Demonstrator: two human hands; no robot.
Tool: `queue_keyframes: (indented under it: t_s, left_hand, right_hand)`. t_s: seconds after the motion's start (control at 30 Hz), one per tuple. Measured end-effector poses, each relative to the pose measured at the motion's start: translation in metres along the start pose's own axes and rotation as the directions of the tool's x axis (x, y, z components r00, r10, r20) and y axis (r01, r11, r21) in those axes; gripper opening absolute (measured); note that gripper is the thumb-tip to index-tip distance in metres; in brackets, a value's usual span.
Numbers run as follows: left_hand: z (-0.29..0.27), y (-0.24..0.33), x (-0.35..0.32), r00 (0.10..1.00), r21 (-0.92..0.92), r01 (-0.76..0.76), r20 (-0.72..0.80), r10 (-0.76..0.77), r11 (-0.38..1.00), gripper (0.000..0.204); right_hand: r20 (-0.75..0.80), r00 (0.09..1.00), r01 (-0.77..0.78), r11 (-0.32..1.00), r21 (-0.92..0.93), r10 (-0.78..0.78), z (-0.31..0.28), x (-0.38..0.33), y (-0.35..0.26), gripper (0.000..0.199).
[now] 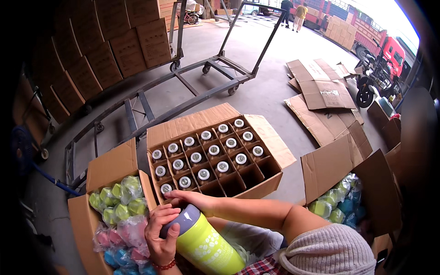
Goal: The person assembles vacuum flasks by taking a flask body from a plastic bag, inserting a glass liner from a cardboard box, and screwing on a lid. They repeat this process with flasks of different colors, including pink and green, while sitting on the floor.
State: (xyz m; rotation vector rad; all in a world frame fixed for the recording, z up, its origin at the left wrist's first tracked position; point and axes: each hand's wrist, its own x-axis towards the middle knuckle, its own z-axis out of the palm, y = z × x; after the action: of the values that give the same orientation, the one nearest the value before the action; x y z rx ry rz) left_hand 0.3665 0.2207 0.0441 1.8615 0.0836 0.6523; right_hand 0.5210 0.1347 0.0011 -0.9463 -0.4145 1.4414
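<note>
Here, both hands grip a smooth, cylindrical lime-green bottle [208,245].

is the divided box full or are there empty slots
Not full. Most cells of the divided box hold capped bottles, but a few along its near edge are empty.

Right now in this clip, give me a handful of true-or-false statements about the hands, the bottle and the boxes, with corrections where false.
1. The left hand grips a yellow-green bottle at its grey lid. True.
2. The divided carton has every cell filled. False: several cells along its near and right side are vacant.
3. The right hand rests at the near edge of the divided carton, just above the bottle. True.
4. The box on the left holds bare metal cans. False: it holds green, pink and blue items wrapped in clear plastic.
5. Flattened cardboard lies on the floor beyond the cartons. True.
</note>
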Motion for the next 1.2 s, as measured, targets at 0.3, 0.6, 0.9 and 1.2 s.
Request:
queue_keyframes:
  t_s: [0.3,0.6,0.9,1.2]
  left_hand:
    - [-0.011,-0.015,-0.020,0.991,-0.193,0.055,-0.110,-0.077,0.980,0.029]
    - [-0.039,-0.062,-0.047,0.998,-0.658,-0.001,0.051,0.046,0.753,0.024]
    - [0.023,0.022,-0.004,0.988,0.561,-0.037,-0.105,0.115,0.827,0.025]
    - [-0.026,-0.052,-0.041,0.999,-0.619,-0.035,-0.001,0.044,0.784,0.020]
  right_hand:
    - [0.171,0.975,-0.150,0.988,0.029,0.143,-0.001,0.016,-0.006,0.047]
    - [0.205,0.973,0.229,0.528,-0.818,-0.104,0.047,-0.033,-0.034,0.049]
    - [0.260,0.965,-0.175,0.811,0.558,0.030,-0.018,0.022,0.028,0.060]
    - [0.126,0.986,0.164,0.731,-0.662,-0.107,0.024,-0.033,-0.022,0.055]
